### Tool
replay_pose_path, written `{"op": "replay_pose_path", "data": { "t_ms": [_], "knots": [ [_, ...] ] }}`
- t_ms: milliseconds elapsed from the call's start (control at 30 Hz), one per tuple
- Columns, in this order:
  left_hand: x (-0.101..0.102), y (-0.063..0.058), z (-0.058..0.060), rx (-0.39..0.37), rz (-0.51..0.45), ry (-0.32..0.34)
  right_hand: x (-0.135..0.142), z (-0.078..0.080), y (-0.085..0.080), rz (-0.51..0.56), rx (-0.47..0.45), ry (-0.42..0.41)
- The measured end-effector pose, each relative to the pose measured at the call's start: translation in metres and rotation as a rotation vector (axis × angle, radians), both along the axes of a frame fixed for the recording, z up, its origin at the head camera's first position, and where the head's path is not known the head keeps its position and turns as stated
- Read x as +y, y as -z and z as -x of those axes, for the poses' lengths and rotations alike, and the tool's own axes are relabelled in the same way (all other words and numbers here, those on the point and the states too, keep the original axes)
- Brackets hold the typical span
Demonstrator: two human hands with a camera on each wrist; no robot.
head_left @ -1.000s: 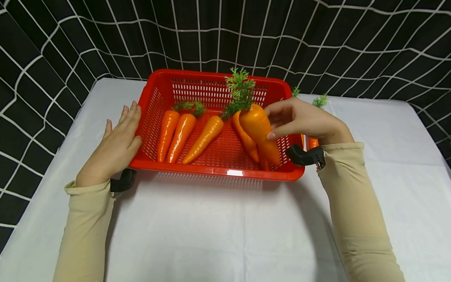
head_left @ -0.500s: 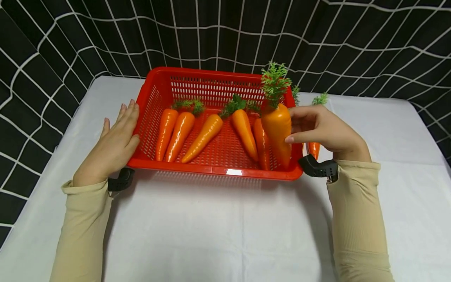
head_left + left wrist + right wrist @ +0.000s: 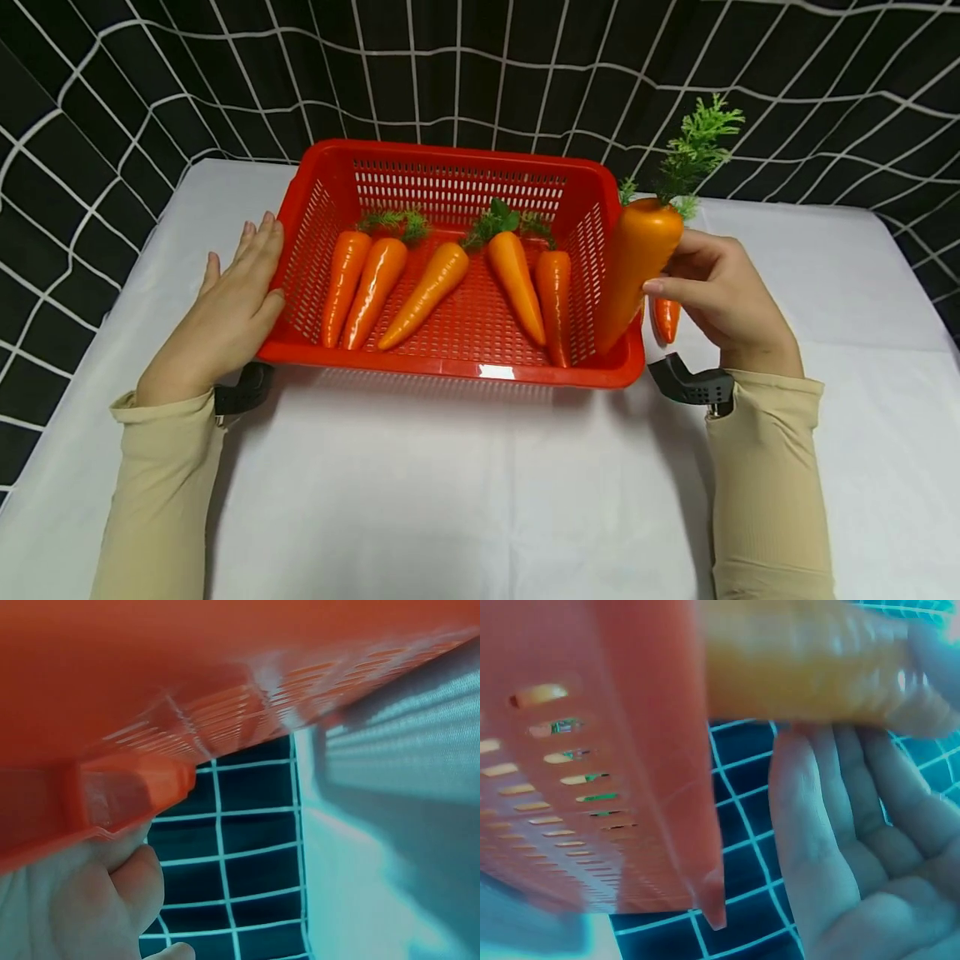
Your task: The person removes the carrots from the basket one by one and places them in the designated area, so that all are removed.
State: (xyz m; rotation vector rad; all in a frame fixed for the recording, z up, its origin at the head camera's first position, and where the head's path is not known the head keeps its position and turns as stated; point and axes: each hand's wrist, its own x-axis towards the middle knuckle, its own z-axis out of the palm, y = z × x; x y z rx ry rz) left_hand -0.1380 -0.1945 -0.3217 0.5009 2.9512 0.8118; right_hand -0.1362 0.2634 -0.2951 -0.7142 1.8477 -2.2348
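Note:
My right hand (image 3: 738,292) pinches an orange carrot (image 3: 637,258) with a green leafy top between thumb and fingers. That carrot is tilted over the right end of the red plastic basket (image 3: 450,364), its tip still inside the rim. In the right wrist view the carrot (image 3: 802,667) crosses the basket rim above the fingers. Flat against the basket's left outer side rests my left hand (image 3: 217,321), fingers straight. Several carrots lie spread on the basket floor, among them a middle carrot (image 3: 427,296) and a rightmost carrot (image 3: 554,304).
Outside the basket's right end, another carrot (image 3: 666,318) lies on the white cloth (image 3: 420,483), partly hidden by the right hand and the held carrot. More green leaf (image 3: 627,190) shows behind the basket rim. A black curtain with a white grid (image 3: 465,75) stands behind the table.
My right hand has carried the carrot rightward, from above the basket's right half to its right rim. The carrot's top now leans right. The left hand stays against the basket.

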Motion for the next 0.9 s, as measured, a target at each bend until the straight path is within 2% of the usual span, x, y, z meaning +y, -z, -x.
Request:
{"op": "replay_pose_path", "data": {
  "t_ms": [167,467,633,900],
  "knots": [
    [-0.001,-0.002,-0.002,0.001,0.002,0.003,0.003,0.001,0.0,0.084,-0.026,0.151],
    [0.0,-0.005,-0.001,0.004,-0.001,-0.002,0.025,0.0,-0.009,0.316,-0.058,0.285],
    [-0.001,-0.005,-0.002,0.001,0.001,-0.007,0.036,0.0,-0.011,0.302,-0.036,0.361],
    [-0.003,-0.004,-0.004,0.014,-0.009,-0.009,0.056,0.005,-0.007,0.388,-0.167,0.314]
  ]
}}
